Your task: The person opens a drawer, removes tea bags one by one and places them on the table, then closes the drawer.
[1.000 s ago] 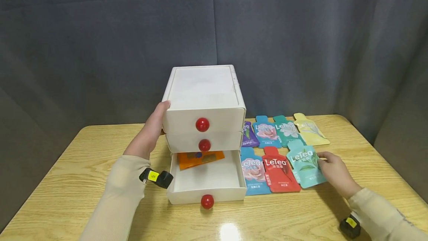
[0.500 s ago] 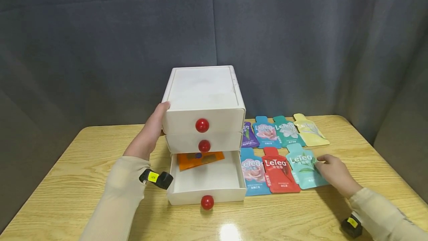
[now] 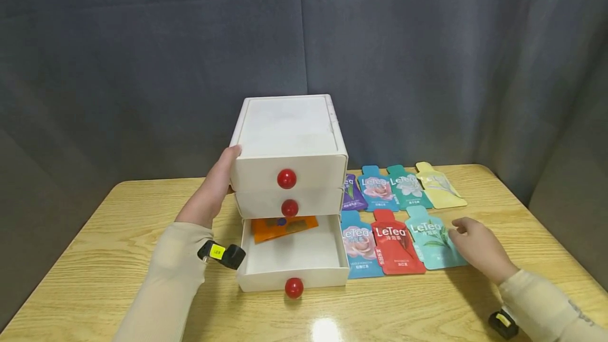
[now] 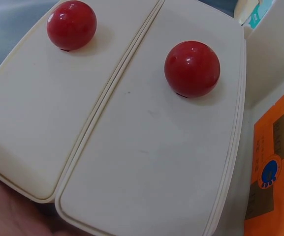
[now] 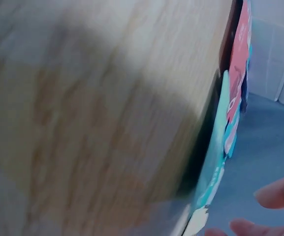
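A white cabinet (image 3: 290, 125) of stacked drawers with red knobs stands in the middle of the table. My left hand (image 3: 211, 186) presses on its left side, thumb at the top front corner; the other fingers are mostly hidden behind it. The lowest drawer (image 3: 299, 277) is pulled out, and an orange packet (image 3: 285, 227) lies in it at the back. To the right, a light teal LeTea pouch (image 3: 432, 236) lies on the table at the end of the front row. Just over its right edge is my right hand (image 3: 484, 249), thumb and fingers apart, holding nothing.
Beside the teal pouch lie a red pouch (image 3: 396, 244) and a blue rose pouch (image 3: 359, 247). Behind them runs a row of purple (image 3: 351, 194), blue (image 3: 378, 189), green (image 3: 409, 189) and yellow (image 3: 440, 186) pouches. A grey curtain (image 3: 427, 67) hangs behind the table (image 3: 142, 236).
The light teal pouch, earlier held tilted by the right hand, came down flat beside the red one and was let go. The right hand drew slightly right. My left hand stayed on the cabinet.
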The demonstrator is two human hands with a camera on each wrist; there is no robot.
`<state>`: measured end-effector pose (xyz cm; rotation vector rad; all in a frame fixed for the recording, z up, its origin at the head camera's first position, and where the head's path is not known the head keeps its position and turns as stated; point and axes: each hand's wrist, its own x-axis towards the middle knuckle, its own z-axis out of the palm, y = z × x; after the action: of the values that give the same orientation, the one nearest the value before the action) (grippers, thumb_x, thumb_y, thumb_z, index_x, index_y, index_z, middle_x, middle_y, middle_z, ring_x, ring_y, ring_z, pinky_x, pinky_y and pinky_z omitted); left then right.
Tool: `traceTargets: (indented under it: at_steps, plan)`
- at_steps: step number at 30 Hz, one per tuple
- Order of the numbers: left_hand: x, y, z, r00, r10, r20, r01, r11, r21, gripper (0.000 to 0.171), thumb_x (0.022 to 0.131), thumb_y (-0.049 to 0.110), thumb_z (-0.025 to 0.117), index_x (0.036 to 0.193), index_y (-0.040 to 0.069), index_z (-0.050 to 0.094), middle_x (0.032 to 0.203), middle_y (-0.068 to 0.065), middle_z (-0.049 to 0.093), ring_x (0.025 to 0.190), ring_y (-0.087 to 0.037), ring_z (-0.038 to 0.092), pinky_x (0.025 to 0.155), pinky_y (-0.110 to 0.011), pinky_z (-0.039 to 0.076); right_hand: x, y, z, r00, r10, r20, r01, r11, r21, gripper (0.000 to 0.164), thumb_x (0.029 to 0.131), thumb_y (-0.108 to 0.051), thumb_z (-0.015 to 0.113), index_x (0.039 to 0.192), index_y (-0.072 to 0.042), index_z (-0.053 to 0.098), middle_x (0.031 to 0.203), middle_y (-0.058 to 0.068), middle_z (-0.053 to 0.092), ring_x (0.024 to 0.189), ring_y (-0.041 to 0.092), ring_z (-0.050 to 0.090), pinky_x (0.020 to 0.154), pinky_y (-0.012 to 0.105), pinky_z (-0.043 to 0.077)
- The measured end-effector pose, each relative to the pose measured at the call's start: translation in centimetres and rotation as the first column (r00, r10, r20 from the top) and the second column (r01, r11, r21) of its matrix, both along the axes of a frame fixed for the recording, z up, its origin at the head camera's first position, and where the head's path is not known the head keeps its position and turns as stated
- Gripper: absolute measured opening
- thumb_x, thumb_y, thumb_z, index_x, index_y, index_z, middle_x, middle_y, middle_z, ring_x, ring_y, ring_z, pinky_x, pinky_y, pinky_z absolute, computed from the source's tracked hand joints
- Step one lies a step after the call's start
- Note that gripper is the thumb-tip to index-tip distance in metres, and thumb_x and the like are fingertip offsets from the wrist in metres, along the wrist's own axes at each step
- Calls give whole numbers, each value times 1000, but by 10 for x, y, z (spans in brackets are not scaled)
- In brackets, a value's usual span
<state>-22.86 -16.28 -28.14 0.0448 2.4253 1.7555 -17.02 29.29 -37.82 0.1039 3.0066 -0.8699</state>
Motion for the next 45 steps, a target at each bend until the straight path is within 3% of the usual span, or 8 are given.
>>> traceTargets:
  at_steps: [9, 16, 28, 45]
  plan:
    - [-1, 0, -1, 1000, 7, -2, -7, 1000, 1, 74, 96, 59, 14, 154, 14, 17, 150, -17, 22, 135, -35, 21, 109, -56, 14, 9, -26, 8, 980, 31, -199, -27, 999, 27, 33, 94, -10, 51, 115, 15, 58, 114, 36, 54, 106, 52, 47, 87, 61, 37]
    - [-1, 0, -2, 1000, 4, -13, -4, 1000, 6, 74, 96, 59, 15, 153, 13, 20, 148, -17, 24, 134, -34, 23, 109, -54, 17, 13, -48, 14, 949, 81, -303, -84, 996, 5, 25, 92, -5, 56, 109, 11, 63, 111, 30, 59, 95, 40, 53, 78, 52, 43]
    - [-1, 1, -2, 1000, 1, -21, -1, 1000, 8, 73, 96, 58, 15, 153, 12, 20, 148, -18, 24, 134, -34, 22, 109, -54, 17, 24, -86, 26, 928, 149, -340, -159, 987, -3, 21, 90, -3, 60, 108, 5, 66, 108, 19, 62, 96, 34, 52, 80, 51, 45]
    - [0, 0, -1, 1000, -1, -14, 1, 1000, 3, 74, 95, 59, 15, 154, 14, 19, 149, -17, 24, 135, -34, 21, 109, -56, 16, 28, -130, 19, 860, 295, -415, -344, 938, -45, 14, 88, 1, 65, 101, -2, 69, 104, 8, 65, 106, 31, 56, 89, 51, 47]
